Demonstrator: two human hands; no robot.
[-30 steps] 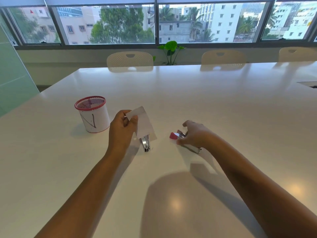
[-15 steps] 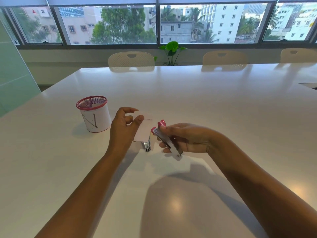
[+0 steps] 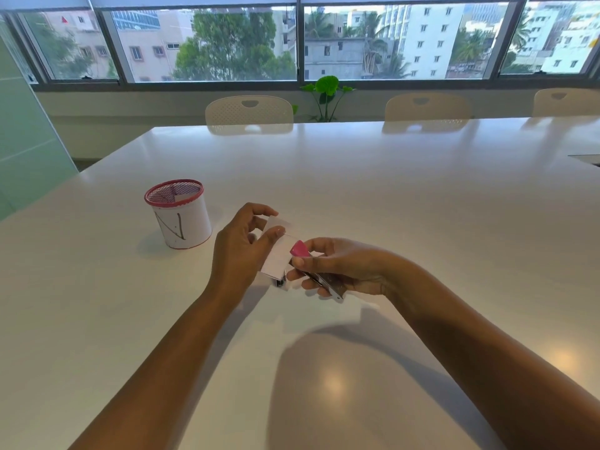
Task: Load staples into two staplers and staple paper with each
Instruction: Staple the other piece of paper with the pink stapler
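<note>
Bright window daylight, tabletop glare (wide-angle bowing)

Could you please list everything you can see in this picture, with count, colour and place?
table: one, white and glossy, fills the foreground.
mesh cup: one, red rim with a white wrap, on the table to the left of the hands.
paper: one white piece, pinched by the left hand.
pink stapler: one, pink tip and metal body, gripped by the right hand at the paper's edge.
second stapler: one, metal, mostly hidden below the paper.
chairs: three, cream, at the table's far side.
plant: one, green, by the window.
windows: a row along the back wall.
left hand: holds the paper.
right hand: holds the pink stapler.
</note>
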